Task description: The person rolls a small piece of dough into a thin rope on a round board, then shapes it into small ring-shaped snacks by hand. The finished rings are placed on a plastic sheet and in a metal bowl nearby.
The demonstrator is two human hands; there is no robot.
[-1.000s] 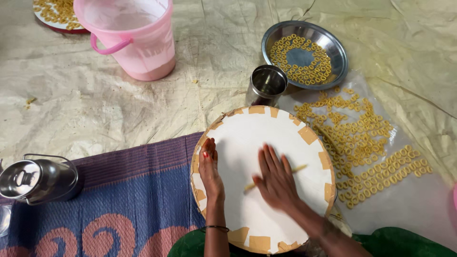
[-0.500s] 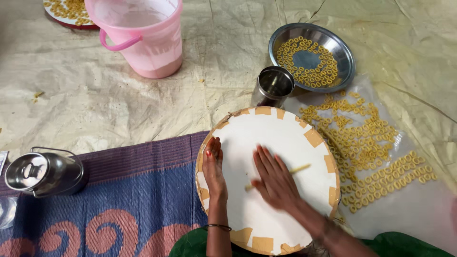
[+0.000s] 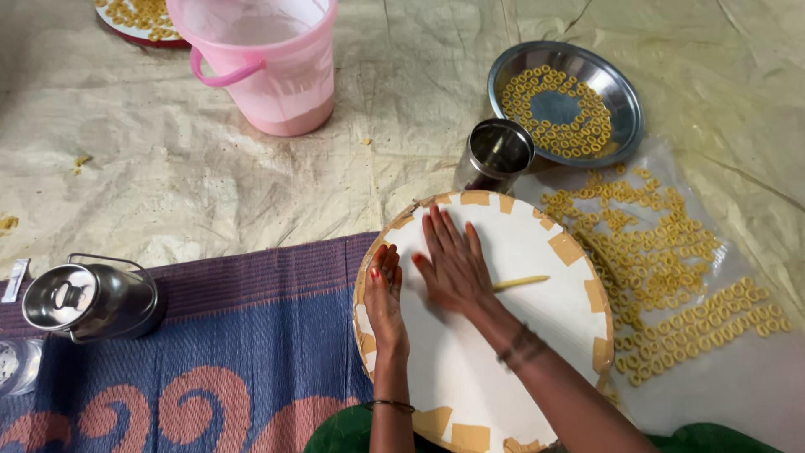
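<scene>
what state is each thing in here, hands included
left hand: flat on the round white board's left edge
right hand: palm down, flat on the dough strip
dough strip: thin, lying on the board
round white board: flat on the floor
steel cup: upright, open
steel plate: holds dough rings
pink bucket: upright, open
lidded steel can: closed

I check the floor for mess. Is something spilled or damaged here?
A few yellow crumbs lie loose on the pale sheet, away from the rows of rings. The round board has a patched, frayed edge.
</scene>
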